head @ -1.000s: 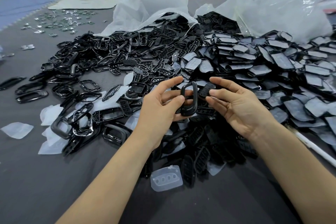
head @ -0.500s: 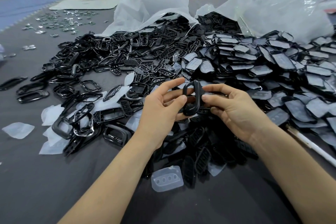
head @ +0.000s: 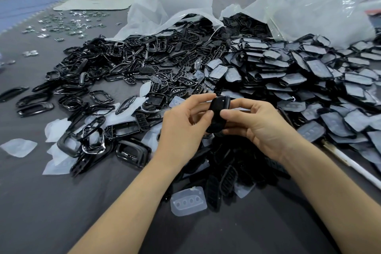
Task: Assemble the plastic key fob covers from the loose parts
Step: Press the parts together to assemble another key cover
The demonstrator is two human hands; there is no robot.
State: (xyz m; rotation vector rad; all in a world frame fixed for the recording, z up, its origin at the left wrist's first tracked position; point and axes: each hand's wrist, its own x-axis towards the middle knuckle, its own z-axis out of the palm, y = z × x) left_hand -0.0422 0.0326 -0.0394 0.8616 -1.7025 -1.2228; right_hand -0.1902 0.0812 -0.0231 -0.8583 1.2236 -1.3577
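Grey cloth (head: pixel 61 202) is carrying a heap (head: pixel 175 64) of parts; above its near edge the left hand (head: pixel 183 130) and right hand (head: pixel 257 128) are pinching one cover (head: pixel 218 111) between them, long axis roughly upright.

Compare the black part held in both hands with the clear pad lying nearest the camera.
Colour: the black part is opaque; the clear pad is translucent white. Pose: the black part stands on edge, pinched between the left hand and right hand; the clear pad lies flat on the grey table. Surface: the clear pad shows a row of round dimples; the black part shows none.
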